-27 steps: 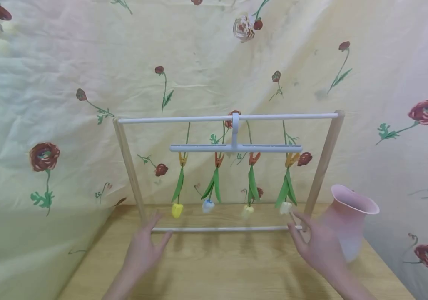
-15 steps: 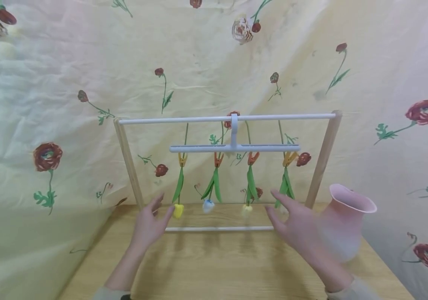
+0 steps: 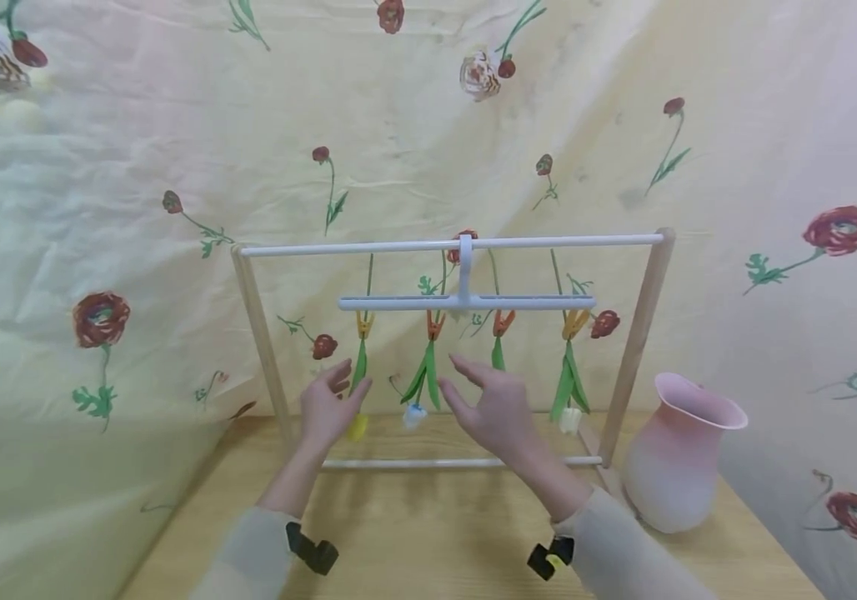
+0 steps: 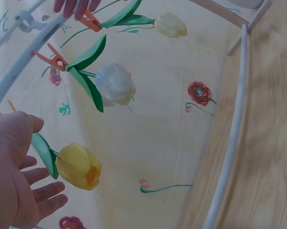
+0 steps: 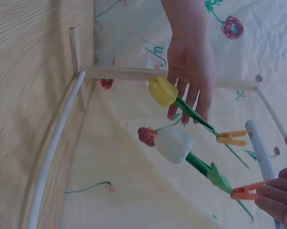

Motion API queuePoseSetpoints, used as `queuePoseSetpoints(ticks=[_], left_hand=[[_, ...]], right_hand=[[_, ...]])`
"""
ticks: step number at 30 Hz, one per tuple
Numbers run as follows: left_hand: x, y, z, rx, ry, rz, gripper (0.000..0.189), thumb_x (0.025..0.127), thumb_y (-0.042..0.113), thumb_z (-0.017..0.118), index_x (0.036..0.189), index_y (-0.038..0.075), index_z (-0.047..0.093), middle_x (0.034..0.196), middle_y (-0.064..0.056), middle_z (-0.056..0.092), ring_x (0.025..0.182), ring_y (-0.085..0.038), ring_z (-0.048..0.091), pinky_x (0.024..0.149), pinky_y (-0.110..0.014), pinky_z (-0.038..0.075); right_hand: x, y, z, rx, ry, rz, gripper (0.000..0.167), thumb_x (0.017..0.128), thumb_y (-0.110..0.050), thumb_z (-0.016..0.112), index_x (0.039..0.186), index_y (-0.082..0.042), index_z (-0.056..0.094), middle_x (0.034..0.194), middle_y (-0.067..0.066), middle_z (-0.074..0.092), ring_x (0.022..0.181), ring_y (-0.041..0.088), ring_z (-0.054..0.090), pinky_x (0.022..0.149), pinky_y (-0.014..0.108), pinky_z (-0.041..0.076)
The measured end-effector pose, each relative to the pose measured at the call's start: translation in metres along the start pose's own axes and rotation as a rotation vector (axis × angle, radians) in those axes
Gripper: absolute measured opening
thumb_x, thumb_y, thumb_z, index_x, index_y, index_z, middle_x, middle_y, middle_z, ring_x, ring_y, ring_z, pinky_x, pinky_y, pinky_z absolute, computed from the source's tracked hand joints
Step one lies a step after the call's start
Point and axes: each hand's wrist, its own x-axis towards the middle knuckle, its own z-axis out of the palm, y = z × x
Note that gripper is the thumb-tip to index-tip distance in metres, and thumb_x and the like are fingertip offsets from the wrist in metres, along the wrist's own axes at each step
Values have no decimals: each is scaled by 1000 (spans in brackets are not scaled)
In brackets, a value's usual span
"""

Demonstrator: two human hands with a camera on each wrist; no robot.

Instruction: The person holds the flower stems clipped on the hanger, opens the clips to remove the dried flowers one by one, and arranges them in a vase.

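Tulips hang head down from a white hanger, each clipped by a clothespin. My left hand is beside the leftmost, a yellow tulip, its fingers extended and gripping nothing. In the head view my right hand covers the bloom of the third tulip and is just right of the pale blue-white tulip. In the right wrist view its fingertips are near an orange clothespin; contact cannot be told. A white tulip hangs at the far right from a yellow-orange clothespin.
A wooden-post rack with a white top rod and a low white rod stands on the wooden table. Right of it stands a pink-and-white vase. Flower-printed cloth hangs behind.
Both hands have moved up and inward from near the ends of the low rod, the right one travelling left past the white tulip. More of both sleeves shows. The hanging tulips stay in place.
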Motion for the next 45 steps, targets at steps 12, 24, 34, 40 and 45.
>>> queuePoseSetpoints(ticks=[12,24,34,40,45], left_hand=[[1,-1,12,-37,48,-7,41,97,29,79,131,6,73,122,-17,79,111,-36,77,98,-48,63],[3,9,14,-102,76,-29,29,94,18,82,118,2,78,106,-19,82,93,-30,81,82,-37,67],[0,9,14,-164,49,-21,25,94,14,82,114,0,79,102,-20,82,86,-27,82,75,-31,67],[-3,11,12,-163,47,17,24,93,14,81,112,-1,79,100,-20,82,86,-30,82,76,-33,67],[-5,10,14,-142,55,27,22,93,14,82,108,-1,79,96,-19,82,83,-28,82,73,-30,66]], right_hand=[[35,-18,48,70,-62,44,38,97,-22,80,127,0,74,113,20,80,100,31,81,84,39,66],[53,-20,71,138,-88,154,38,100,-20,75,128,4,72,115,25,78,96,36,81,81,43,67],[67,-24,99,133,-91,302,44,101,-25,74,133,4,69,127,25,73,103,34,80,84,38,66],[71,-22,113,212,-50,355,43,100,-26,76,130,5,71,130,23,72,102,34,80,85,41,66],[71,-20,121,226,-41,390,44,97,-30,80,128,0,74,126,18,75,100,28,81,82,35,66]])
